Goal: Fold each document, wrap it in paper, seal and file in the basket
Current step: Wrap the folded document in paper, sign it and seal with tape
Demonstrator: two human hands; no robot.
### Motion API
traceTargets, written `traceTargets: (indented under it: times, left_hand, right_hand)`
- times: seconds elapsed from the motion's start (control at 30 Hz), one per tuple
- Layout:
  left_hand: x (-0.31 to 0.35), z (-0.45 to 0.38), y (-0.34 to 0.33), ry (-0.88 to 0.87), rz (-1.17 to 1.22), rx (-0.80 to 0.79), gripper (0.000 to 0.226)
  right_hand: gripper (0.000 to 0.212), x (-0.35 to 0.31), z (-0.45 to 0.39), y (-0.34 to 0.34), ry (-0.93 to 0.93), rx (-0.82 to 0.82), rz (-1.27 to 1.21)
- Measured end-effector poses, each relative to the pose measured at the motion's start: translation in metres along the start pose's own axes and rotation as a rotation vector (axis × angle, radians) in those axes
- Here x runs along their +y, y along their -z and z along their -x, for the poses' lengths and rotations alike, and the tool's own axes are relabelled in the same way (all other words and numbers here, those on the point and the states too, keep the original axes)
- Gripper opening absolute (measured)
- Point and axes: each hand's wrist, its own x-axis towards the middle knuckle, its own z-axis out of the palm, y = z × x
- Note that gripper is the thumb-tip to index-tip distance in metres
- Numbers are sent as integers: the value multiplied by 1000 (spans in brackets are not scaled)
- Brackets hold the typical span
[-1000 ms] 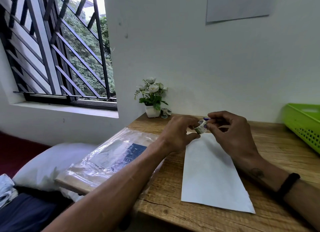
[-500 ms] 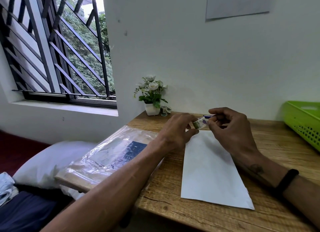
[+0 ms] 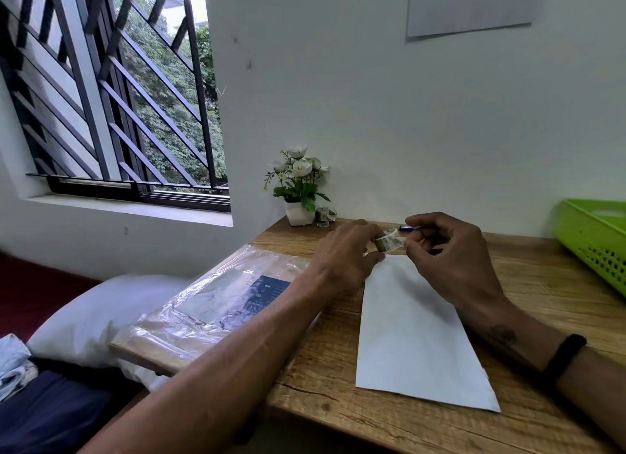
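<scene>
A white folded paper packet (image 3: 411,331) lies flat on the wooden desk (image 3: 542,284) in front of me. Above its far end I hold a small roll of patterned tape (image 3: 386,240). My left hand (image 3: 342,260) pinches the roll from the left. My right hand (image 3: 454,260) grips the tape's free end on the right, thumb and fingers closed on it. A clear plastic bag with printed documents (image 3: 223,301) rests at the desk's left edge. The green basket (image 3: 596,240) stands at the far right, partly out of frame.
A small white pot of flowers (image 3: 299,186) stands at the desk's back left corner, with a second tape roll (image 3: 323,214) beside it. A blue pen (image 3: 408,229) lies behind my hands. A white pillow (image 3: 95,311) lies left of the desk below the window.
Both hands stay at the tape roll above the packet. The roll has turned a little between my fingers and my right hand has shifted slightly right along the tape.
</scene>
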Motion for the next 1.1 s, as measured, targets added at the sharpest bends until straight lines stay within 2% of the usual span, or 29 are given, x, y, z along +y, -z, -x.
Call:
traceTargets:
  times: [0.5,0.83,1.1]
  left_hand:
    - [-7,1,0,62,-29,18,29]
    - [-9,1,4,157,-39,80,40]
    - [-15,1,4,235,-29,75,37]
  right_hand:
    - [26,-1,0,0,-49,7,-27]
    - [23,3,-2,6,-398,-13,-370]
    - [22,6,-4,7,-529,17,-370]
